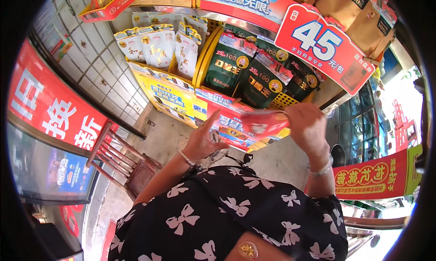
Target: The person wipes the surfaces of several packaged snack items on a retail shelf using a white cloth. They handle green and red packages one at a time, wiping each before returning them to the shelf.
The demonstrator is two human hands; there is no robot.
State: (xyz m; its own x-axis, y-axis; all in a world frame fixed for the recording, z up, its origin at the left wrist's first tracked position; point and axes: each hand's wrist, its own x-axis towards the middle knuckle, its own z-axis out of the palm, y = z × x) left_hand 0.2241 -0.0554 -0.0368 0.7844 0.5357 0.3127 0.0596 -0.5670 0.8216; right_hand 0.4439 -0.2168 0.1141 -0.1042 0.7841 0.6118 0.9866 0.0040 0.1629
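My right hand grips the edge of a small red packet, blurred and partly overlapping the printed shelf front behind it. To its left, my left hand is raised with thumb and fingers spread, holding nothing. Beyond the hands, dark green snack pouches stand in a yellow display rack. White pouches fill the compartment to their left. A large red price sign hangs tilted at the rack's upper right.
A wooden chair stands at the left, near a red banner and a wire grid. Brown paper bags sit on the upper shelf. Another red banner is at the right, and a small red box is at the upper left.
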